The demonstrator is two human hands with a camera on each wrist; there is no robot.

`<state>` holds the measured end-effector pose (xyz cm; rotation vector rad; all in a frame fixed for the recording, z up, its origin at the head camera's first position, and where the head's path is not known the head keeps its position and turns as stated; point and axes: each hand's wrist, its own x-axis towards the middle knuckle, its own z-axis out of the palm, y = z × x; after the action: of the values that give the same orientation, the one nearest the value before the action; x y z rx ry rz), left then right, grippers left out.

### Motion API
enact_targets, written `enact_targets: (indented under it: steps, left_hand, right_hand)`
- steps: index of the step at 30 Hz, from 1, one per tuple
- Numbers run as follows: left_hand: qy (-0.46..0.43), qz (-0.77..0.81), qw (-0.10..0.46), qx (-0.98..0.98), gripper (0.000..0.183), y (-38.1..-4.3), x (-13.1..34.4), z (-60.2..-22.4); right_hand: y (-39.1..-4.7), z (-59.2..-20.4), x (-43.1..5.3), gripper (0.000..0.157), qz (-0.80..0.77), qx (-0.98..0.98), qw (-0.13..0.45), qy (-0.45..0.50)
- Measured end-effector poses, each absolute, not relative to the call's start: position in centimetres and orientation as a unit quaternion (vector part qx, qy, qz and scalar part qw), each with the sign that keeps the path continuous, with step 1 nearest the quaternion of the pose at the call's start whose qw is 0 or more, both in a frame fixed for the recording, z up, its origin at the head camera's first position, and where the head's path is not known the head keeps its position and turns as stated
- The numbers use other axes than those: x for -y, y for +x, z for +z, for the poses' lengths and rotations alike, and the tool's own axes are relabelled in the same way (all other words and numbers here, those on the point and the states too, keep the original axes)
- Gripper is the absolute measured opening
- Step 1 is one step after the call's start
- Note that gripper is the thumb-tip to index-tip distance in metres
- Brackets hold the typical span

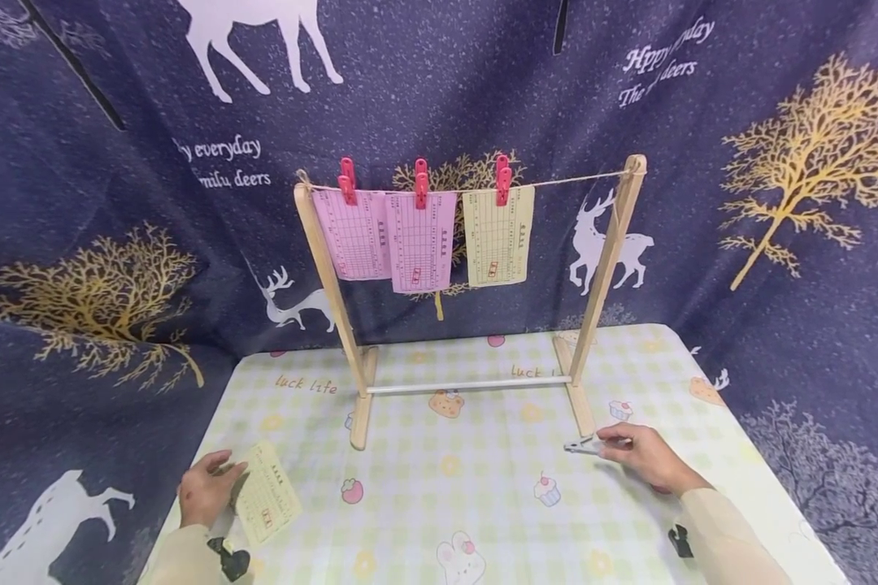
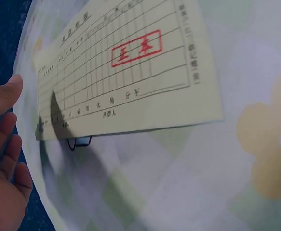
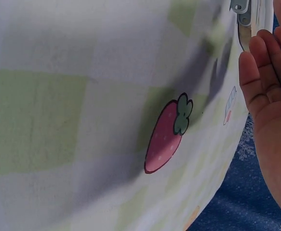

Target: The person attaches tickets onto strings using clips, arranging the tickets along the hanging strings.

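Note:
At the table's left side, a yellow printed slip [image 1: 266, 494] with a red stamp box lies tilted. My left hand [image 1: 208, 490] is beside its left edge, fingers loosely bent. In the left wrist view a small gap shows between the thumb and the slip [image 2: 130, 72]. My right hand [image 1: 647, 457] pinches a grey clothespin [image 1: 584, 446] by one end, near the right foot of a wooden stand. Only part of the clothespin [image 3: 245, 12] shows at the top of the right wrist view, beyond the fingers of the right hand [image 3: 275, 91].
A wooden stand [image 1: 606, 268] holds up a string. Red clothespins [image 1: 420, 183] fix two pink slips [image 1: 423, 244] and one yellow slip [image 1: 499, 236] to it. A white rod [image 1: 468, 385] joins the feet. A checked cloth [image 1: 439, 471] covers the table; a dark blue curtain [image 1: 439, 97] hangs behind.

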<state>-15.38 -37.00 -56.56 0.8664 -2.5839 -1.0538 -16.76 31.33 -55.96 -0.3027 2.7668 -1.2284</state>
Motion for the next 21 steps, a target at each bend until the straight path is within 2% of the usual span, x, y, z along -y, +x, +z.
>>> enact_targets:
  steps: [7, 21]
  left_hand:
    - [0.300, -0.365, 0.113, 0.874, 0.045, -15.2, 37.3, -57.0]
    - [0.315, -0.366, 0.058, 0.874, 0.051, -15.7, 37.9, -58.0]
  right_hand:
    - [-16.8, -56.6, -31.3, 0.034, -0.407, -0.906, 0.064, -0.091]
    - [-17.1, -57.3, -31.0, 0.032, -0.396, -0.908, 0.068, -0.116]
